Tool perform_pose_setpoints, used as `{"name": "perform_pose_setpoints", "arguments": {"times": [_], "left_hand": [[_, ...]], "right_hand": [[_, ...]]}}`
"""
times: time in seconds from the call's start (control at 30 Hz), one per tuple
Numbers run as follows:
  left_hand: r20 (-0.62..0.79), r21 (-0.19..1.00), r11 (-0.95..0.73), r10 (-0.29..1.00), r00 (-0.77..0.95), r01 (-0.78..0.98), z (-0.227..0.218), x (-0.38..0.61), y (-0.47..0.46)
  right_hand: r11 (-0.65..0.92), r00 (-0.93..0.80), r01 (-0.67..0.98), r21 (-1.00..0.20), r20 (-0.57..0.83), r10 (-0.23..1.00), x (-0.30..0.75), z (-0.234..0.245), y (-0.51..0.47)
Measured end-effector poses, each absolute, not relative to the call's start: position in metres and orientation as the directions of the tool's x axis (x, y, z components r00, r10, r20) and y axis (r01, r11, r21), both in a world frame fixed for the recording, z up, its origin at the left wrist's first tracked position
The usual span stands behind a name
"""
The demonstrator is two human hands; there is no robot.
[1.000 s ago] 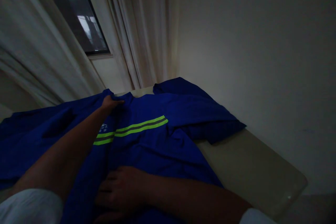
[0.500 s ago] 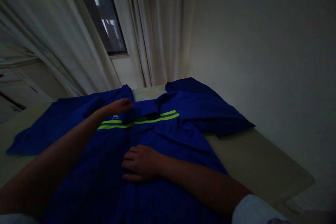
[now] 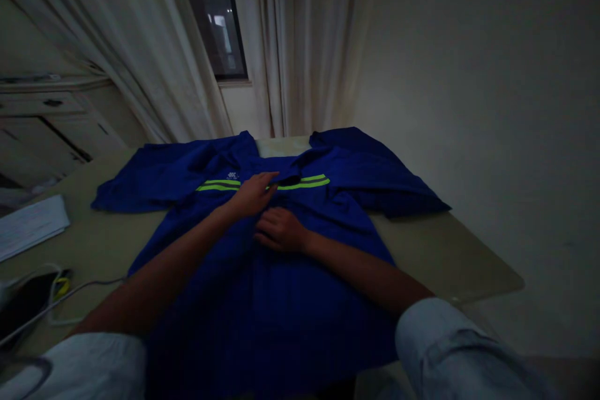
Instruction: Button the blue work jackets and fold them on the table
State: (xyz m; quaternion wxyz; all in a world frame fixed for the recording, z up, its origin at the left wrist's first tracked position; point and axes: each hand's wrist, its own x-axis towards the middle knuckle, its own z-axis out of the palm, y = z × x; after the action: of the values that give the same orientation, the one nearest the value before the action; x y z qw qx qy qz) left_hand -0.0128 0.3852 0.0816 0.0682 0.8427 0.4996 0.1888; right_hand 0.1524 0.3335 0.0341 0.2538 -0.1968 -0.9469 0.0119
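Note:
A blue work jacket (image 3: pixel 323 269) lies spread front up, with its sleeves out to both sides and yellow-green reflective stripes (image 3: pixel 304 184) across the chest. A small white logo sits on the chest at left. My left hand (image 3: pixel 255 194) is over the front opening just below the collar (image 3: pixel 288 176), fingers stretched out and thumb apart. Slightly lower and to the right, my right hand (image 3: pixel 281 229) rests on the front edge, its fingers bent onto the cloth. The fingertips of the right hand are partly hidden in the dark fabric.
The jacket lies on a pale table (image 3: pixel 431 250). At left are folded papers (image 3: pixel 32 225), a dark object with white cables (image 3: pixel 28 306) and a cabinet (image 3: pixel 56 119). Curtains (image 3: pixel 304 44) and a window stand behind; a wall (image 3: pixel 469 75) rises at right.
My left hand has come off the collar area at left, moving right and down to the front opening. My right hand has moved up the jacket towards the collar. The view has shifted left.

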Motion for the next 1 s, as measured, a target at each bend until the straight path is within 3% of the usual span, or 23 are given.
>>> {"name": "perform_pose_setpoints", "arguments": {"times": [0.1,0.23,0.33,0.43,0.5,0.6,0.7,0.83,0.9,0.93,0.97,1.0], "left_hand": [[0.161,0.319,-0.443,0.896,0.413,0.838,0.092,-0.035,0.295],[-0.017,0.283,-0.339,0.933,0.358,0.897,0.077,-0.064,0.179],[0.013,0.236,-0.493,0.863,0.504,0.837,0.051,-0.074,0.117],[0.081,0.105,-0.549,0.836,0.543,0.829,0.019,-0.072,0.081],[0.163,0.032,-0.512,0.85,0.501,0.858,0.002,-0.065,0.071],[0.206,-0.018,-0.449,0.872,0.443,0.893,-0.012,-0.042,0.069],[0.107,0.023,-0.419,0.904,0.414,0.908,-0.008,-0.02,0.071],[-0.072,0.255,-0.55,0.809,0.583,0.795,0.031,-0.03,0.07],[-0.092,0.388,-0.571,0.757,0.647,0.723,0.057,-0.049,0.074],[-0.09,0.438,-0.544,0.766,0.637,0.716,0.069,-0.058,0.079],[-0.082,0.464,-0.501,0.797,0.599,0.73,0.079,-0.063,0.084],[-0.058,0.474,-0.461,0.834,0.549,0.75,0.087,-0.065,0.091]], "right_hand": [[0.856,-0.719,0.466,-0.226,0.468,0.514,0.168,0.057,0.306],[0.819,-0.788,0.461,-0.342,0.267,0.555,0.188,0.078,0.219],[0.838,-0.832,0.479,-0.262,0.168,0.529,0.196,0.067,0.148],[0.8,-0.782,0.575,-0.168,0.172,0.599,0.203,0.047,0.111],[0.758,-0.733,0.621,-0.202,0.194,0.652,0.207,0.043,0.108],[0.691,-0.615,0.608,-0.391,0.318,0.721,0.206,0.057,0.118],[0.651,-0.524,0.511,-0.562,0.396,0.754,0.197,0.079,0.121],[0.639,-0.735,0.401,-0.656,0.187,0.652,0.207,0.092,0.142],[0.47,-0.469,0.502,-0.726,0.228,0.853,0.232,0.097,0.175],[0.328,-0.153,0.546,-0.771,0.293,0.944,0.25,0.1,0.195],[0.187,0.181,0.549,-0.815,0.334,0.925,0.268,0.104,0.216],[0.127,0.326,0.548,-0.827,0.351,0.878,0.287,0.108,0.235]]}}
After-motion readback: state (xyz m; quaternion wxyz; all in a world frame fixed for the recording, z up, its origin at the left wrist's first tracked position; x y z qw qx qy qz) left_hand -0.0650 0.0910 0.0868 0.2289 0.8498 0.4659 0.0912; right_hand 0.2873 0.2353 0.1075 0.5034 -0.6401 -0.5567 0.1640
